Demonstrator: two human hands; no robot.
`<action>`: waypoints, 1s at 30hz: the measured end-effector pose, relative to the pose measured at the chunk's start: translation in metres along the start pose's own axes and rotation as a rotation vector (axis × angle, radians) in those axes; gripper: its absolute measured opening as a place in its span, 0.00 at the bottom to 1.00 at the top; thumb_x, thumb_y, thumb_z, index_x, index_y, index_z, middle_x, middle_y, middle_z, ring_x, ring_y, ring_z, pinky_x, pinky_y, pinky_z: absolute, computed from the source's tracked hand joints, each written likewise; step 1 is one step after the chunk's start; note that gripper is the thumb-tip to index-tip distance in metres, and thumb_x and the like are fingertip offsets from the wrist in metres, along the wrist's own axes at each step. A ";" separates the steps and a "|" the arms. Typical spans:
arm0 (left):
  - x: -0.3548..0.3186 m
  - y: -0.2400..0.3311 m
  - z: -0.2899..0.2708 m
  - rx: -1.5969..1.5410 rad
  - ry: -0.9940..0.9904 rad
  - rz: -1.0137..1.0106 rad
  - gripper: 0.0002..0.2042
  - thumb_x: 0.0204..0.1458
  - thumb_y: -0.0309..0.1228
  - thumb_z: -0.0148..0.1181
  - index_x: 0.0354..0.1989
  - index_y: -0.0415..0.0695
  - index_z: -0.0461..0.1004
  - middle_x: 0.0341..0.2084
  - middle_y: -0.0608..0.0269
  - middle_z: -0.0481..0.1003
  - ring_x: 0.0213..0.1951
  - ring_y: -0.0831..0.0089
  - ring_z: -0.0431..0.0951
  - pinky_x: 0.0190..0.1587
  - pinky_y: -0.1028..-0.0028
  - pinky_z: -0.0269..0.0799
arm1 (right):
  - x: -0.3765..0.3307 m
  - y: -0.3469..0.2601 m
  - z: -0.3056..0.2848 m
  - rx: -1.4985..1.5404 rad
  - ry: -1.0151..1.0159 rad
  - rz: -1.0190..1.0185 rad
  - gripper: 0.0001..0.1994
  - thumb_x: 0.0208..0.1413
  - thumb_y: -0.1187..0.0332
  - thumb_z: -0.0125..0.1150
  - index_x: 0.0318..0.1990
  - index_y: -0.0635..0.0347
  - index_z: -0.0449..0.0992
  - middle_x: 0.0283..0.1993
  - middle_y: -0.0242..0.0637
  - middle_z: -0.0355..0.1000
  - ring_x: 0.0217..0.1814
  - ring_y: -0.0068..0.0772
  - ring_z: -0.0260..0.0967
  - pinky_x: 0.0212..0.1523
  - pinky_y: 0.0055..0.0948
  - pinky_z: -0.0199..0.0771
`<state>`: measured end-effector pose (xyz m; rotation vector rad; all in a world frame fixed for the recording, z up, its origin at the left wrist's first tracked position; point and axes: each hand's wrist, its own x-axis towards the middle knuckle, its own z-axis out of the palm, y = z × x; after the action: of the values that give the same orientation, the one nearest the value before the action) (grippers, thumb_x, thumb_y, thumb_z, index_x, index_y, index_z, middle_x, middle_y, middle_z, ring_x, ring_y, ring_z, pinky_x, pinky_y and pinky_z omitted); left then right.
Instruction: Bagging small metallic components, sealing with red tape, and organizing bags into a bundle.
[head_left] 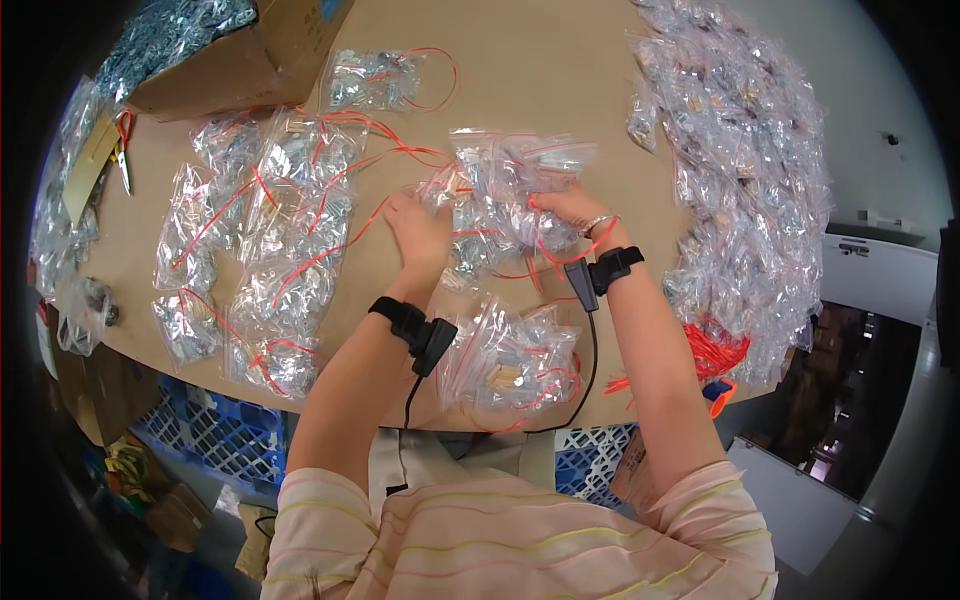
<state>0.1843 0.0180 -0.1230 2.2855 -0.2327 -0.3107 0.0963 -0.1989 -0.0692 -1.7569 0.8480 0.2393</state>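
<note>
My right hand [575,208] is closed on the right side of a clear zip plastic bag [520,165] raised over the middle of the table. Small, pale, shiny pieces show inside. Against the left edge of the bagged pile, my left hand [420,235] is curled, its fingertips partly hidden; I cannot make out what is in them. Beneath the raised bag, more bagged pieces [470,245] lie with red string [515,275] around them. A red string also runs past my left fingers to the bags at the left. Nearest my body lies another tied bundle of bags [515,365].
Tied bags [290,235] lie in rows at the left, and one bag [375,80] lies farther back. A cardboard box [230,70] and scissors [123,155] sit far left. At the right are heaped bags [745,170], loose red strings [715,350] and an orange-and-blue object [719,396].
</note>
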 end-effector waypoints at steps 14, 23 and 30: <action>-0.021 0.127 -0.044 -1.114 -0.821 -0.171 0.09 0.55 0.26 0.58 0.43 0.38 0.72 0.33 0.62 0.76 0.34 0.74 0.75 0.37 0.72 0.73 | -0.102 -0.037 -0.031 0.581 -0.007 0.014 0.27 0.42 0.54 0.73 0.45 0.66 0.78 0.43 0.39 0.76 0.45 0.30 0.74 0.48 0.30 0.72; -0.167 0.068 -0.053 -0.876 -0.918 -0.343 0.14 0.53 0.26 0.60 0.47 0.40 0.69 0.36 0.61 0.73 0.36 0.70 0.75 0.38 0.65 0.72 | -0.270 -0.003 0.010 0.584 0.015 0.139 0.32 0.48 0.68 0.68 0.62 0.65 0.64 0.49 0.36 0.73 0.47 0.24 0.70 0.49 0.27 0.72; -0.160 0.033 -0.076 0.415 -0.355 0.728 0.36 0.46 0.41 0.66 0.60 0.37 0.58 0.56 0.43 0.58 0.57 0.47 0.59 0.56 0.53 0.58 | -0.268 0.105 0.134 0.526 0.549 0.307 0.29 0.47 0.55 0.71 0.54 0.62 0.72 0.48 0.36 0.75 0.54 0.29 0.68 0.53 0.32 0.68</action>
<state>0.0526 0.0918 -0.0254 2.3360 -1.3757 -0.2956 -0.1315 0.0212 -0.0503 -1.1970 1.4310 -0.2671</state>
